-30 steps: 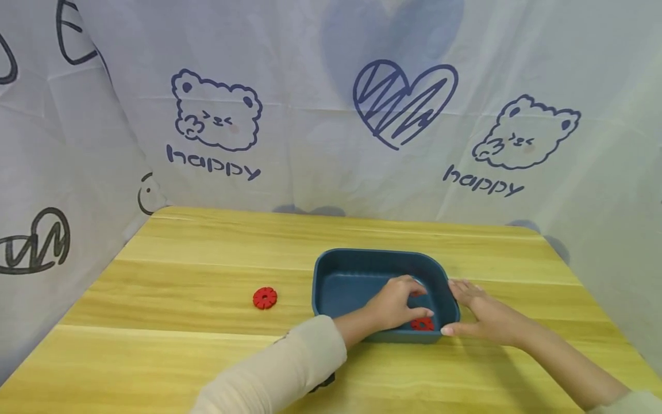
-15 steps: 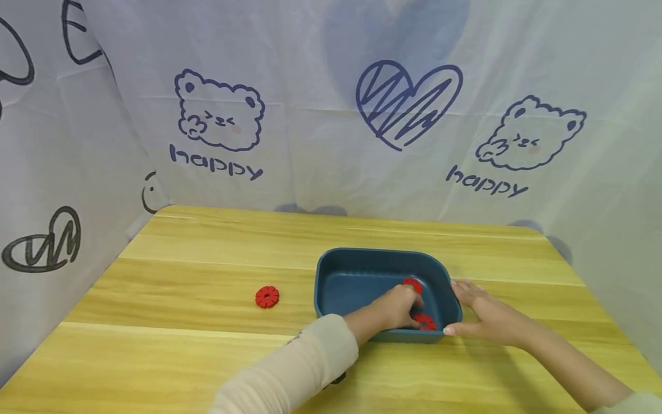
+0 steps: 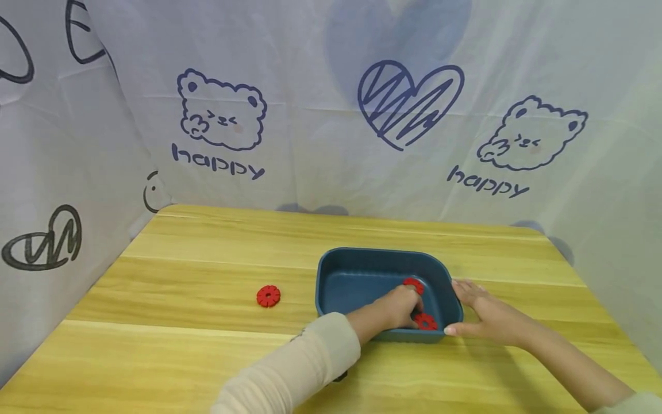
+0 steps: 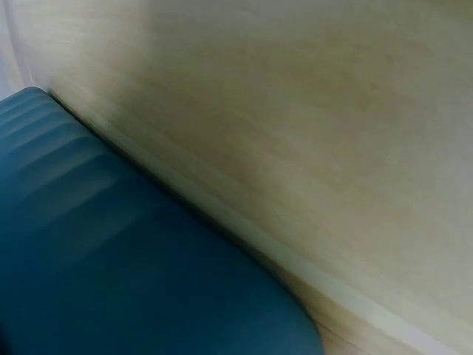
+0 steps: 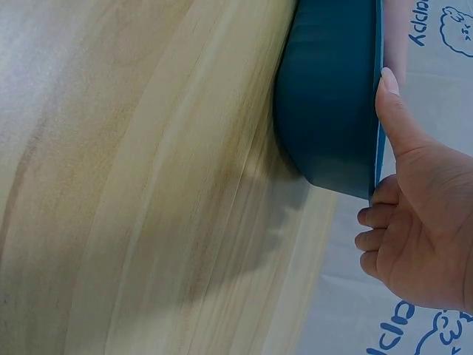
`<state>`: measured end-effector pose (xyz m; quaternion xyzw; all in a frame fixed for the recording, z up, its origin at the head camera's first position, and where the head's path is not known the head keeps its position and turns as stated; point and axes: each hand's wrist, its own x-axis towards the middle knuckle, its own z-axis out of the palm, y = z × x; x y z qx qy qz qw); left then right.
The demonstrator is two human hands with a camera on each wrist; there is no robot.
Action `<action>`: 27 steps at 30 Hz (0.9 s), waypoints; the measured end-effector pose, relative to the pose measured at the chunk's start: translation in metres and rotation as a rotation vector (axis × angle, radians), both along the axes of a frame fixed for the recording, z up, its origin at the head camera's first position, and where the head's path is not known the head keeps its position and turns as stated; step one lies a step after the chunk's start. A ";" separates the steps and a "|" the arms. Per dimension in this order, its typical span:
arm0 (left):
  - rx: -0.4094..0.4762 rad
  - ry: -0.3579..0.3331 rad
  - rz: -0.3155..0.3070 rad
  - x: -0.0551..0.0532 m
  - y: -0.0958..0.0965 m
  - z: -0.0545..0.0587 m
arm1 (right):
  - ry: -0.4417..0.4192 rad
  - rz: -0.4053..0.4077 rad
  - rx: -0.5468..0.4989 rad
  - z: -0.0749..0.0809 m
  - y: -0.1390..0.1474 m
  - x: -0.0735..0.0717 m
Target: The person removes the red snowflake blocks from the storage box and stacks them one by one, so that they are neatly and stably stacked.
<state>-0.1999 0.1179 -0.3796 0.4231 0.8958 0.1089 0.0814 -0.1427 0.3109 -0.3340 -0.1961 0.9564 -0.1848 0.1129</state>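
Note:
A dark blue rectangular tub point(image 3: 357, 335) stands on the table. My left hand point(image 3: 399, 307) reaches over its front rim, fingers pointing down inside; their tips are hidden, so I cannot tell whether they hold anything. Two red notched plastic discs show by this hand: one disc point(image 3: 415, 284) beyond its knuckles, the other disc point(image 3: 426, 322) just right of the thumb. My right hand point(image 3: 481, 313) rests against the tub's right end, thumb at the front corner. In the right wrist view that thumb point(image 5: 393, 111) lies along the rim. Another red notched disc point(image 3: 268, 296) lies flat left of the tub.
The wood-grain table point(image 3: 155, 368) reaches back to a white cloth point(image 3: 310, 144) with blue drawings. A second cloth side point(image 3: 67, 144) hangs at the left. The left wrist view shows the tub's outer wall point(image 4: 148, 259) and tabletop.
My left hand has lowered into the tub, its fingers going from spread to pointing down. The far disc in the tub has come into sight. The right hand has stayed at the tub's end.

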 end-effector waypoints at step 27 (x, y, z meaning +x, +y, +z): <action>-0.042 0.098 -0.177 -0.003 -0.003 0.002 | 0.024 0.008 -0.008 -0.005 0.001 0.001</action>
